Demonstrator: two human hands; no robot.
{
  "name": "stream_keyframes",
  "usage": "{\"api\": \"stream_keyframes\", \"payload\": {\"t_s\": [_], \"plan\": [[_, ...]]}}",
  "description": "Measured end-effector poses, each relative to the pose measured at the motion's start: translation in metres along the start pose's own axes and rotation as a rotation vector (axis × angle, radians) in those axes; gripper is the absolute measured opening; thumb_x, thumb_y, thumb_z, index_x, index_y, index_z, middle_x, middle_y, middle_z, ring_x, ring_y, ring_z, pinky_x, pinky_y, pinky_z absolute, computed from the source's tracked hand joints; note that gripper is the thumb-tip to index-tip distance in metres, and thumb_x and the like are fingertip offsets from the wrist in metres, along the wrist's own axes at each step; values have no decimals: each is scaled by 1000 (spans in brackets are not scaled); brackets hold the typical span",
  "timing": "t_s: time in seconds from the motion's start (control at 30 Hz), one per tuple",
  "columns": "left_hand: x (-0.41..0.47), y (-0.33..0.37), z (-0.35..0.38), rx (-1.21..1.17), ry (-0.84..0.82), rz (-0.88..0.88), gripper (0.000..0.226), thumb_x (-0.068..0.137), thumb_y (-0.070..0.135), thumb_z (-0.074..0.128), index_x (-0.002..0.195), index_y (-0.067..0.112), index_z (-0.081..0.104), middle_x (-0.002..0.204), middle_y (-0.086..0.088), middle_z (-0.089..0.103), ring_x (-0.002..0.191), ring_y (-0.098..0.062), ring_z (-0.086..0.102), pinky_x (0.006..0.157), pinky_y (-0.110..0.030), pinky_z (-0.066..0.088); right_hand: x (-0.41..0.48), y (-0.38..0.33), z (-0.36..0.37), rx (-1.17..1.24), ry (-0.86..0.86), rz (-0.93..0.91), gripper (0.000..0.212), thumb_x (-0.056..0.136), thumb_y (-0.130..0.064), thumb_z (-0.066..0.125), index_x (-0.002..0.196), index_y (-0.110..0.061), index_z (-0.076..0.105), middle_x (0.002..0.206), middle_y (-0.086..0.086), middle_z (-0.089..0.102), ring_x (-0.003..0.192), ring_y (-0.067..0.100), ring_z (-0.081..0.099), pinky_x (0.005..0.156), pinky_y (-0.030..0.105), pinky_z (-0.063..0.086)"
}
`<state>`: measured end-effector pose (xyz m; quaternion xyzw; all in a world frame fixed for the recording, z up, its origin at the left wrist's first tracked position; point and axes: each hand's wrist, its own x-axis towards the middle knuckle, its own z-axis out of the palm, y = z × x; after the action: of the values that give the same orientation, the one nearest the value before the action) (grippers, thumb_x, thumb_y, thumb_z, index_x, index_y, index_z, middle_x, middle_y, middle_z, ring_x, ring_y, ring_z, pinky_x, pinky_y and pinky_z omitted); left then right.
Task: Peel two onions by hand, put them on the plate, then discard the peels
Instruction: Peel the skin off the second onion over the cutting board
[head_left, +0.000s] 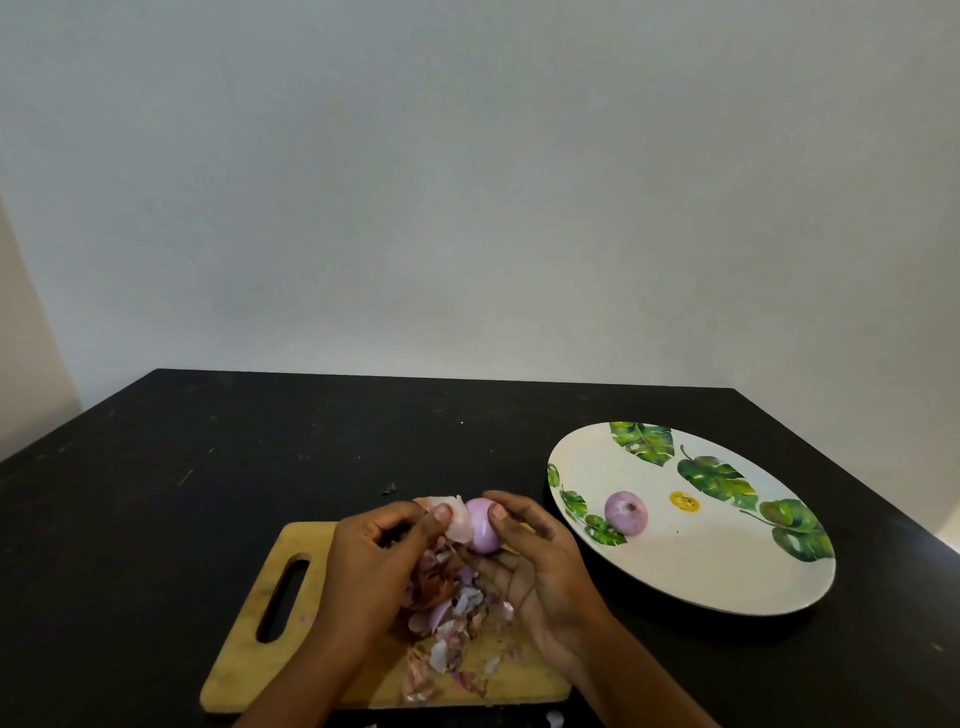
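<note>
Right hand cups the onion, fingers curled round it; left hand fingers pinch a loose peel. Second peeled onion rests on the plate.

**Dark counter, wooden board, pale wall**

A black counter, scuffed and faintly scratched, runs back to a plain pale grey wall. A wooden cutting board lies flat near the counter's front edge, with its long handle slot at the left end. A beige side wall shows at far left.
</note>
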<state>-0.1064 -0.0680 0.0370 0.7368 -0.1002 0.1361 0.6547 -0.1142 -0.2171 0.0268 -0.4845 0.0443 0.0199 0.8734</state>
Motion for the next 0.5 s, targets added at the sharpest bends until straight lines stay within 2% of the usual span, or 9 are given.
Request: {"api": "stream_keyframes", "payload": {"t_s": [0.13,0.23,0.3,0.37,0.43,0.5], "plan": [[-2,6,-2,-60,-37,42,20,71,28,65,75,12,75,75,-5,72,70,-16,67,65,-28,54,-1,-4,0,114,-8,40,28,81,-22,62,99,0,65,101,24,71,89,31,71,77,36,59],[1,8,-6,-64,-39,78,15,73,24,65,72,13,76,73,-3,72,70,-14,67,69,-24,52,3,-13,-5,221,114,32,36,84,-23,60,108,4,62,98,25,69,80,27,71,61,29,59],[4,6,-8,0,-1,75,14,80,19,65,71,14,74,72,1,72,69,-9,67,70,-24,51,6,-19,-9,249,175,8,44,78,-25,63,112,2,60,104,25,67,85,28,69,57,28,59],[5,1,-9,74,53,79,30,87,26,58,62,13,69,62,-3,68,58,-10,63,59,-22,50,7,-21,-10,256,212,13,50,73,-28,65,113,0,60,109,25,65,90,29,67,57,27,59],[6,-4,-11,165,74,72,50,87,41,49,50,10,61,49,-6,60,44,-13,55,47,-23,43,7,-21,-9,245,211,33,40,81,-28,64,111,-2,61,107,24,66,89,28,66,55,26,58],[6,-9,-11,304,27,60,45,87,43,50,51,18,61,47,-2,59,41,-10,52,43,-22,40,7,-18,-9,227,182,40,31,90,-26,59,107,-1,62,101,22,67,82,25,67,53,25,57]]}}
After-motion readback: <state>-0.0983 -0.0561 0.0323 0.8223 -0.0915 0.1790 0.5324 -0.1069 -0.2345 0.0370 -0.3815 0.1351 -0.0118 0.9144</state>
